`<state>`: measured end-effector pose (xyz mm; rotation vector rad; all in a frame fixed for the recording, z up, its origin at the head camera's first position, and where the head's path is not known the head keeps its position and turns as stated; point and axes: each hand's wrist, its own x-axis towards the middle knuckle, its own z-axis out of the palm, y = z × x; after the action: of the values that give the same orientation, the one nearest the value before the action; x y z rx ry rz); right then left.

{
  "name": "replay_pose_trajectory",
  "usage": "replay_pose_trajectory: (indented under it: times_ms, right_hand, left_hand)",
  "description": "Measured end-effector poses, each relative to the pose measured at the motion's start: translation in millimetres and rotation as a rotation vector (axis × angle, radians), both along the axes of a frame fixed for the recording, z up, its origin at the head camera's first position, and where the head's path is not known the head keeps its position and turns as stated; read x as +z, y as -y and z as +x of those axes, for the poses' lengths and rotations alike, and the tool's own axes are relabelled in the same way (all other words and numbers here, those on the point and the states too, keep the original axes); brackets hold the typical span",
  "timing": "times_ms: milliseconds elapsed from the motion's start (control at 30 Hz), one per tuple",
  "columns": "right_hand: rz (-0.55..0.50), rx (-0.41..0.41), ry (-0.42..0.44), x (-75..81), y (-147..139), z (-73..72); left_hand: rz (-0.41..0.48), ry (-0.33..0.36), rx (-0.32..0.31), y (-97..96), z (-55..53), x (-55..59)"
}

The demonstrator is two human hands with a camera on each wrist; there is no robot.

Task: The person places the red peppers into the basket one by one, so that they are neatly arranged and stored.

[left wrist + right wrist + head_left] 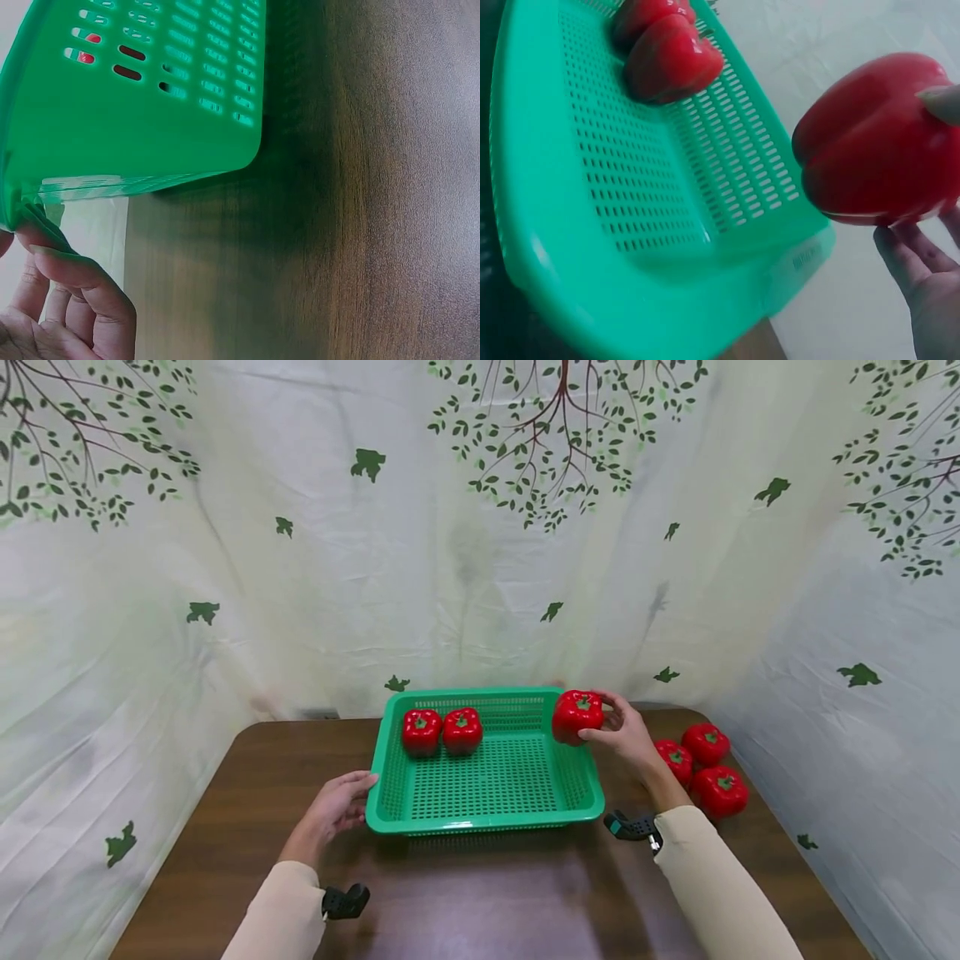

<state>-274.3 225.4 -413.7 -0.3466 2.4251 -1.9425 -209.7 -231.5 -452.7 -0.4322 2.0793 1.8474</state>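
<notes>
A red bell pepper (577,717) is in my right hand (624,732), held between thumb and fingers above the right end of a green plastic basket (483,820). In the right wrist view, this bell pepper (885,142) is tilted and stands apart from the basket rim (780,270). Two more red bell peppers (422,732) sit side by side inside the basket, at its back left. My left hand (341,806) grips the basket's left rim; the left wrist view has its curled fingers (82,281) right under the edge.
Several red bell peppers (718,792) lie grouped on the brown wooden table (480,902), right of the basket, beside my right forearm. A pale cloth (465,568) printed with leaves and branches hangs behind the table and along both sides.
</notes>
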Motion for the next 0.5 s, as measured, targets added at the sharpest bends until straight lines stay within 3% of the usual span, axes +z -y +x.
replay_pose_trajectory:
  times_ms: [300,500]
  right_hand:
    - [0.033,0.08,-0.001,2.0,15.5,-17.1]
    - [0.017,0.139,0.016,3.9,22.1,-24.4]
  left_hand:
    - [0.027,0.003,-0.001,0.6,3.7,-0.3]
    - [0.03,0.003,0.002,-1.3,0.3,-0.1]
